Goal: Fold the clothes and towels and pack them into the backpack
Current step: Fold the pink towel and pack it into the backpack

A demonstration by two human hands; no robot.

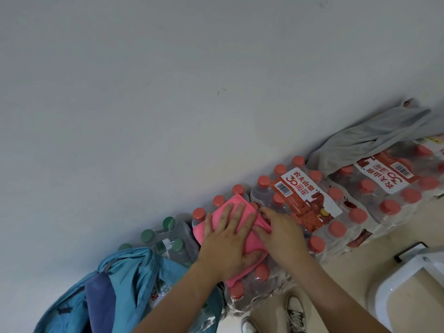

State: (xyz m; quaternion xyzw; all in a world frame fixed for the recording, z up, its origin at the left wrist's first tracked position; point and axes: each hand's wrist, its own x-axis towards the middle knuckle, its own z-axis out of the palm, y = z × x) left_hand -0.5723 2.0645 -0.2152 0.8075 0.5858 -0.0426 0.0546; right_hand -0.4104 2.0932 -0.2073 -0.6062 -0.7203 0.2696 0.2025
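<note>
A small pink towel (247, 233) lies folded on top of shrink-wrapped packs of red-capped water bottles (307, 203). My left hand (228, 239) presses flat on it with fingers spread. My right hand (281, 233) rests beside it on the towel's right edge, fingertips at the fold. A light-blue backpack (129, 280) stands open at lower left against the wall, with a dark blue cloth (99, 301) tucked inside. A grey garment (374, 138) lies crumpled over the bottle packs at the right.
Green-capped bottles (168, 234) stand between the backpack and the red-capped packs. A pale wall (168, 92) runs behind everything. A white stool or frame (408, 280) stands on the tan floor at lower right. My shoes (295, 311) show at the bottom.
</note>
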